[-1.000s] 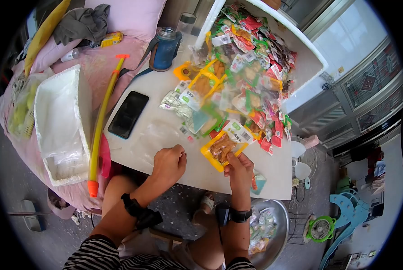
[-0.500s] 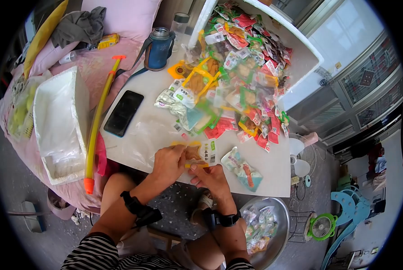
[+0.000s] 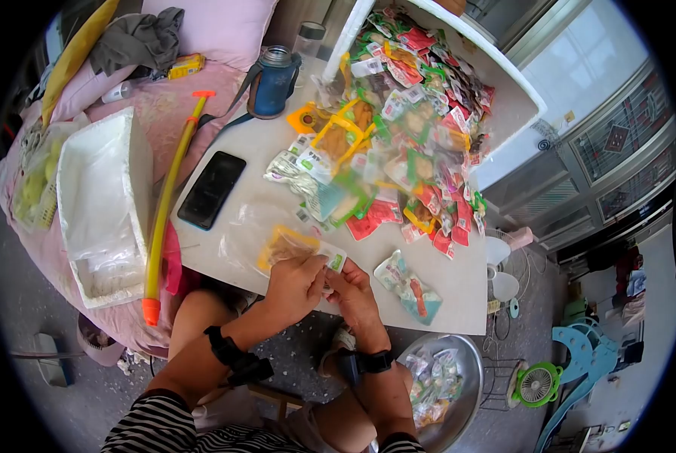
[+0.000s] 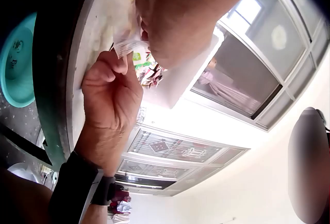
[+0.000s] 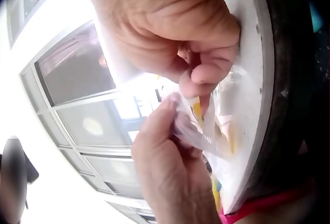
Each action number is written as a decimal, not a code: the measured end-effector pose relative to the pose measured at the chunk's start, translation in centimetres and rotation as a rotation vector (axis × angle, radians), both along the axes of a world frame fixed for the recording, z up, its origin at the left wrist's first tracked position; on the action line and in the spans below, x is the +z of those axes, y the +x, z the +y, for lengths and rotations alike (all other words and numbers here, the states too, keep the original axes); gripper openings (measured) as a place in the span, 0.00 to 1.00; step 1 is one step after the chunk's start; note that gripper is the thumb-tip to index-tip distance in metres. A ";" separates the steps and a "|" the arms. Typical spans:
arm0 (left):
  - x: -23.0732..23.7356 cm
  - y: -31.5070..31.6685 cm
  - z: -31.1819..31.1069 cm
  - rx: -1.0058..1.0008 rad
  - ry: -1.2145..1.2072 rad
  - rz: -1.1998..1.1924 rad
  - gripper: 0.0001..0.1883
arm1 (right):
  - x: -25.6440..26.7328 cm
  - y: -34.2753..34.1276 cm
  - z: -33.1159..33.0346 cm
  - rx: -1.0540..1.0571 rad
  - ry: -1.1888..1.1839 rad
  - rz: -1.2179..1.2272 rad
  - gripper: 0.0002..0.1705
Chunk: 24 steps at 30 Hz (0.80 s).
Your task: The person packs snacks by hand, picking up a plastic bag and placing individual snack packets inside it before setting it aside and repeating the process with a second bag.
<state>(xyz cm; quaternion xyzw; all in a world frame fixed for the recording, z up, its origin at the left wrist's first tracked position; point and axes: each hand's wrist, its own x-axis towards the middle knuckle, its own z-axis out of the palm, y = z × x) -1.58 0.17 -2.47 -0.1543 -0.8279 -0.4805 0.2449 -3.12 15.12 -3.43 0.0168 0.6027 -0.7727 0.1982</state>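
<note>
Both hands meet near the table's front edge over a yellow-edged snack packet (image 3: 287,245) and clear plastic. The left hand (image 3: 296,287) pinches the packet's end near its label. Close against it, the right hand (image 3: 355,300) pinches the same end at the right. In the right wrist view, clear film (image 5: 198,139) stretches between the fingers of the left hand (image 5: 170,162) and the right hand (image 5: 170,28). To the right of the hands lies a teal and white packet (image 3: 407,287). A heap of mixed packets (image 3: 421,113) spills from a white foam box (image 3: 523,94).
A black phone (image 3: 212,190) lies left on the table (image 3: 459,291), with a blue bottle (image 3: 273,83) behind. An empty foam box (image 3: 100,204) and a yellow tube (image 3: 168,196) are at the far left. Below the table's right edge stands a metal basin (image 3: 470,385) holding packets.
The yellow-edged packet went from the right hand alone, over to the left, into both hands. The teal and white packet, mostly covered earlier, shows fully. Lately the fingers have moved to the packet's label end.
</note>
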 end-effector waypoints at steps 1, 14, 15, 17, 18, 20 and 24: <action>0.0 0.3 0.3 -0.029 0.031 0.001 0.08 | -0.4 0.0 -0.1 0.049 0.023 0.028 0.11; 0.0 0.2 -0.4 0.017 -0.143 -0.004 0.12 | -0.5 -1.0 -2.6 -0.009 0.166 0.109 0.10; -0.1 0.1 -0.5 -0.011 -0.083 0.016 0.12 | -1.7 -1.1 -2.5 0.010 0.107 0.102 0.11; -0.4 -0.2 -0.8 -0.063 0.041 0.061 0.13 | -3.4 -1.3 -2.4 0.052 -0.008 0.092 0.12; -0.4 -0.3 -1.0 -0.067 0.044 0.069 0.13 | -2.2 -1.2 -2.7 0.081 0.034 0.065 0.12; -0.3 -0.4 -1.5 -0.073 0.052 0.086 0.13 | 1.3 -1.0 -2.3 0.140 0.119 0.012 0.12; -0.4 -0.2 -2.3 -0.046 -0.105 -0.126 0.08 | 4.6 -3.0 1.1 0.118 0.417 0.028 0.15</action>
